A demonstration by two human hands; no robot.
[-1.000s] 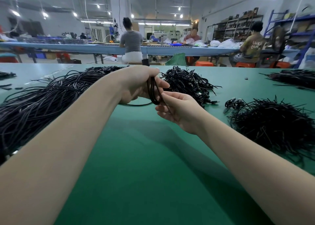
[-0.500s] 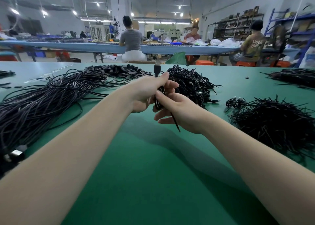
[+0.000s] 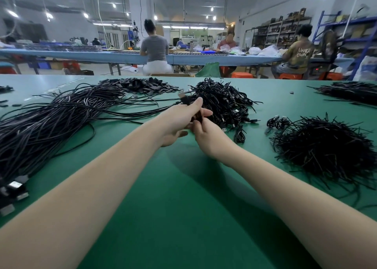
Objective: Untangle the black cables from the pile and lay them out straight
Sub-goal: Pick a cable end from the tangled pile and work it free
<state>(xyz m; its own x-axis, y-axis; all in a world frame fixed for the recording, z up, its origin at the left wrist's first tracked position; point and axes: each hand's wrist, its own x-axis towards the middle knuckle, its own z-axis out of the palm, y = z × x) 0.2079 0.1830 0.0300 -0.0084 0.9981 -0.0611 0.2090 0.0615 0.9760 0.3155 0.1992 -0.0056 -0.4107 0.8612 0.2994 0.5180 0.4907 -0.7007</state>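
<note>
A small coiled black cable (image 3: pixel 197 116) sits above the middle of the green table (image 3: pixel 173 197), gripped in the left hand (image 3: pixel 179 122), its plug end (image 3: pixel 182 97) pointing up and far-left past the fingers (image 3: pixel 196 103). The right hand (image 3: pixel 206 134) pinches the coil from just beneath. The tangled pile (image 3: pixel 222 103) lies just beyond; the straightened cables (image 3: pixel 51 122) stretch away left, on the left hand's side.
</note>
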